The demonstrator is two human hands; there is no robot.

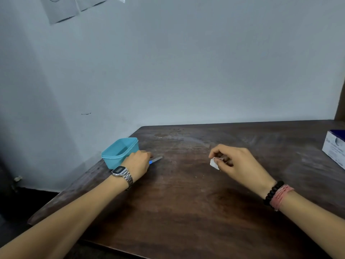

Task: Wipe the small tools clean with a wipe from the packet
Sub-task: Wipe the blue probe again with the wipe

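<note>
Left hand (pixel 137 162) grip pinches small tool (pixel 156 160), handle hidden | right hand (pixel 236 161) pinches wipe (pixel 214 163)

A dark brown worn wooden table (pixel 186 193) stands against a plain pale blue-grey painted wall (pixel 186 62) bearing grey paper sheets (pixel 61 8).

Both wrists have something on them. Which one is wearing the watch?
The left wrist: a silver metal watch sits behind the left hand beside the blue tub. The right wrist carries only a black bead bracelet and a pink thread band.
</note>
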